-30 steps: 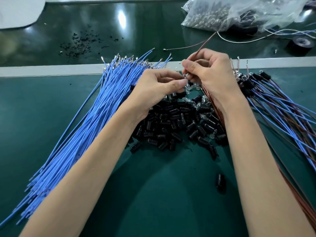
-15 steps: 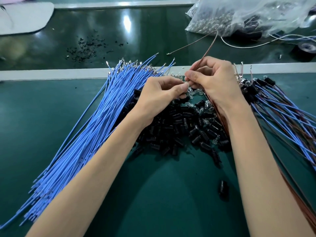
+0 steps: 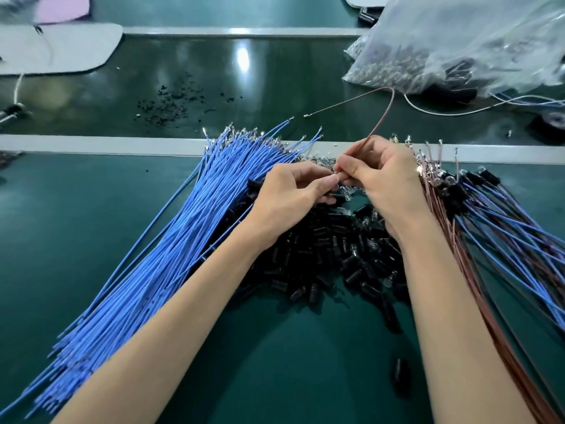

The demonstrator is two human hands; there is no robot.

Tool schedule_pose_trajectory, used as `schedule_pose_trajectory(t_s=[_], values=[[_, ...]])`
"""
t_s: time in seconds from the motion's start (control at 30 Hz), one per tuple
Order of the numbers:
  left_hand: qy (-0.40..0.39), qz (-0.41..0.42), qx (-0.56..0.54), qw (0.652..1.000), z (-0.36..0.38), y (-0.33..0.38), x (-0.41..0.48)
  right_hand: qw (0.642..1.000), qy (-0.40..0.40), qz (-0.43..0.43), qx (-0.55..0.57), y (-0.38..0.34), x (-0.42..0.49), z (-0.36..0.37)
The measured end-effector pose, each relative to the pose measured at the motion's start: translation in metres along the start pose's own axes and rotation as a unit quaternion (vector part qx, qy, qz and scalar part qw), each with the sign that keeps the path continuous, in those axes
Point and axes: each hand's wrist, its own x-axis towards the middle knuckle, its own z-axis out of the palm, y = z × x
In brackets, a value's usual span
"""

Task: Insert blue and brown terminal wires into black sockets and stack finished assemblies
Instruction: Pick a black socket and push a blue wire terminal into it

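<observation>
A thick bundle of blue terminal wires [image 3: 171, 240] fans across the green mat on the left. A heap of black sockets [image 3: 330, 252] lies between my forearms. My right hand [image 3: 385, 182] pinches a brown wire [image 3: 379, 120] that arcs up and back over the far belt. My left hand [image 3: 290, 194] pinches a small part against the right fingertips; my fingers hide what it is. Loose brown wires [image 3: 477, 289] lie under my right forearm. Finished assemblies [image 3: 501, 215] of blue and brown wires in black sockets are stacked at the right.
A clear plastic bag of parts [image 3: 452, 47] sits at the back right beside a black tape roll [image 3: 550, 122]. Black debris [image 3: 171, 102] dots the dark belt. A grey rail [image 3: 91, 145] crosses the bench. One stray socket [image 3: 400, 370] lies near the front.
The view has tilted so everything sits lower in frame. Both hands stay together above the socket heap, still pinching the brown wire and the small part.
</observation>
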Motion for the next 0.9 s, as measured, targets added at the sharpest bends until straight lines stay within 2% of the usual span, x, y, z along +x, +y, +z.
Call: schedule_pose_trajectory(t_s=[0.4,0.57,0.73,0.9], values=[[-0.002,-0.01,-0.012,1.0,-0.0019,-0.0001,0.0008,0.999,-0.036,0.017,0.017,-0.0004,-0.0024,-0.0068],[-0.003,-0.001,0.003,1.0,-0.0025,-0.0012,0.0,0.998,-0.046,0.02,-0.046,0.0028,-0.0018,-0.008],[-0.001,0.006,0.027,1.0,-0.0016,-0.0014,0.0006,0.997,-0.016,-0.016,-0.077,0.0011,0.0012,-0.0054],[-0.006,0.014,0.025,1.0,-0.0016,-0.0013,-0.0006,0.994,-0.05,-0.012,-0.096,0.0011,0.0004,-0.0014]])
